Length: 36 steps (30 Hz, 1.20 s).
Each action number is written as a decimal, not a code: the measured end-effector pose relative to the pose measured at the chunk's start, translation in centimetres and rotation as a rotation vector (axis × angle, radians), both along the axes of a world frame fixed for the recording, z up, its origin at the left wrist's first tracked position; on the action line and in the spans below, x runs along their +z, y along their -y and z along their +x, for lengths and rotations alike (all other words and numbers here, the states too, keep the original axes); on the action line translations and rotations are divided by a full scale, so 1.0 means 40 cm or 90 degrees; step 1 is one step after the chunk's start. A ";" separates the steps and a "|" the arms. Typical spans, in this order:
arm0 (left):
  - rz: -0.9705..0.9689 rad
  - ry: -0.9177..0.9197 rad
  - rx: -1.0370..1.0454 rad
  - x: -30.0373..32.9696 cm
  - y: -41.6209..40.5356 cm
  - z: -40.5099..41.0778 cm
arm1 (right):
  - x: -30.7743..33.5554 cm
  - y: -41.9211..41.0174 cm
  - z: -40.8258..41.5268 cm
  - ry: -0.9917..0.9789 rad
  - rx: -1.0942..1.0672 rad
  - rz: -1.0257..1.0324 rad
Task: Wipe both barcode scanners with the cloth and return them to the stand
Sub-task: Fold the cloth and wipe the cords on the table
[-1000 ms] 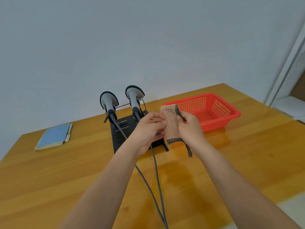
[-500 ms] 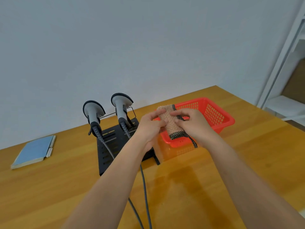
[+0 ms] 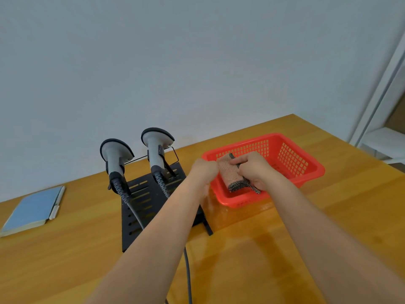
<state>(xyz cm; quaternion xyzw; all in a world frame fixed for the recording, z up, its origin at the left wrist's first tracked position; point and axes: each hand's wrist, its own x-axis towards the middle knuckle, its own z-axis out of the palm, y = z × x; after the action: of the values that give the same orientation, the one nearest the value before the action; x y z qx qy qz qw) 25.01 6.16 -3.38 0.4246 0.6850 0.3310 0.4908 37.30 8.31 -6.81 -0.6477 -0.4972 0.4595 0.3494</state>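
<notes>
Change: both hands with folded pink mesh cloth (image 3: 229, 172) now over red plastic basket (image 3: 291, 163).
Left hand (image 3: 203, 168): pinches cloth edge.
Right hand (image 3: 254, 166): grips cloth.
Scanners: two grey barcode scanners (image 3: 115, 157) upright in black metal stand (image 3: 142, 207).

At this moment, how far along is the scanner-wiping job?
Looks done or not begun, the frame cannot say which: both scanners, left scanner and right scanner, sit upright in the black stand. In hand: the left hand and right hand both hold the folded cloth over the red basket. Left: either the whole wiping, or only setting the cloth down in the basket.
</notes>
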 end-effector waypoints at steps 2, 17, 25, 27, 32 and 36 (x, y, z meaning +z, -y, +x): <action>-0.015 0.023 -0.004 0.004 0.004 0.004 | 0.003 -0.005 -0.010 0.011 0.018 -0.031; 0.003 0.058 0.068 -0.007 -0.033 -0.026 | -0.001 -0.065 -0.054 0.096 0.145 -0.143; -0.006 0.047 0.052 -0.016 -0.038 -0.028 | -0.021 -0.078 -0.077 0.328 0.192 -0.108; -0.025 0.018 0.016 -0.012 -0.027 -0.022 | -0.023 -0.079 -0.076 0.372 0.204 -0.077; -0.017 -0.018 -0.020 -0.007 -0.018 -0.028 | -0.002 -0.061 -0.073 0.444 0.235 -0.051; 0.024 -0.029 -0.024 0.020 0.000 -0.034 | 0.030 -0.041 -0.067 0.465 0.240 -0.014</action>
<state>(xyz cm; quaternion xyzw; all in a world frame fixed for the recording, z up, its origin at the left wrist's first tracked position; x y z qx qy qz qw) 23.65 6.14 -2.57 0.4540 0.6815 0.3252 0.4730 34.62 9.96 -5.62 -0.6697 -0.6934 0.2605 0.0523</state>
